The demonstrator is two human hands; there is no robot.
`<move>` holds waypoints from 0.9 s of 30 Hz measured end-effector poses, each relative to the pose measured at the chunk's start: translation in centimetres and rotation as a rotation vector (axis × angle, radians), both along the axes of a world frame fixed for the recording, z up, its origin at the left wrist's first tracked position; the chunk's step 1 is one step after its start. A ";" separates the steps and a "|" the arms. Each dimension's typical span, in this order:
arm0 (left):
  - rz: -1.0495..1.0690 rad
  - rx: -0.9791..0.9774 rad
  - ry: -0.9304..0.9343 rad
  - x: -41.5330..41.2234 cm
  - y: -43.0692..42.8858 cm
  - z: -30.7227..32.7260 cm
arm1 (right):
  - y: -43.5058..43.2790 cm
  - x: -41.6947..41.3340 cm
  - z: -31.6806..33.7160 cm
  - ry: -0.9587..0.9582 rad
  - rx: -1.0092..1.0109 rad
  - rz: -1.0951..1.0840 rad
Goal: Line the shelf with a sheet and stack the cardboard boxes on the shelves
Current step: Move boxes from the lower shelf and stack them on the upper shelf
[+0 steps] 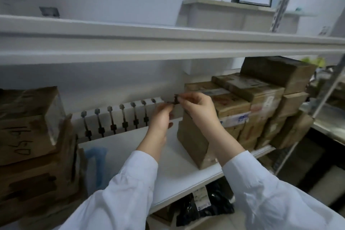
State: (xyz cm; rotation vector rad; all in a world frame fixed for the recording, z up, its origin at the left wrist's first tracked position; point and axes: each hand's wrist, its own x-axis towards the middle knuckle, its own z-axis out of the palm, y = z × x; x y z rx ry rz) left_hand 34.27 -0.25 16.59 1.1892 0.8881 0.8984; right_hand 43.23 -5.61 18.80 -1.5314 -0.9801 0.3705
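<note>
A white sheet [173, 166] covers the middle shelf, and its back edge stands up against the wall. A row of several dark fasteners [112, 117] runs along that upright edge. My right hand [197, 110] pinches a small dark fastener [176, 98] at the right end of the row. My left hand [161, 119] is just below and left of it, fingertips curled and pinching the same fastener's lower part. A brown cardboard box [194, 144] stands on the sheet under my right wrist. More cardboard boxes [257, 102] are stacked behind it to the right.
Two large taped cardboard boxes [31, 136] stand at the left end of the shelf. The upper white shelf [168, 43] hangs close overhead. Dark plastic bags [205, 203] lie on the level below. A metal rack [324, 117] stands to the right.
</note>
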 end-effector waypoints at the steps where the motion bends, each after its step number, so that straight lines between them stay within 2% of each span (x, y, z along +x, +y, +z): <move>1: -0.025 -0.029 -0.011 0.7 0.1 0.0 | -0.2 0.6 0.1 -0.030 -0.003 -0.038; 5: -0.121 -0.125 0.006 3.3 -0.2 -0.7 | -1.3 2.9 -0.3 -0.122 -0.009 -0.128; 10: -0.108 -0.198 0.043 5.4 -1.2 -1.3 | -1.8 5.5 -1.8 -0.164 0.075 -0.247; 15: -0.047 -0.235 0.024 7.9 -2.4 -0.8 | -2.5 9.9 -2.1 -0.008 0.184 -0.285; 19: -0.017 -0.245 0.008 9.9 -3.5 -0.5 | -2.7 13.2 -2.8 -0.009 0.097 -0.299; 24: -0.032 -0.323 -0.050 12.4 -4.9 -0.6 | -3.3 15.8 -2.8 -0.195 -0.065 -0.242; 27: -0.021 -0.379 -0.029 13.9 -3.4 -3.1 | -3.8 16.6 -2.6 -0.207 -0.106 -0.158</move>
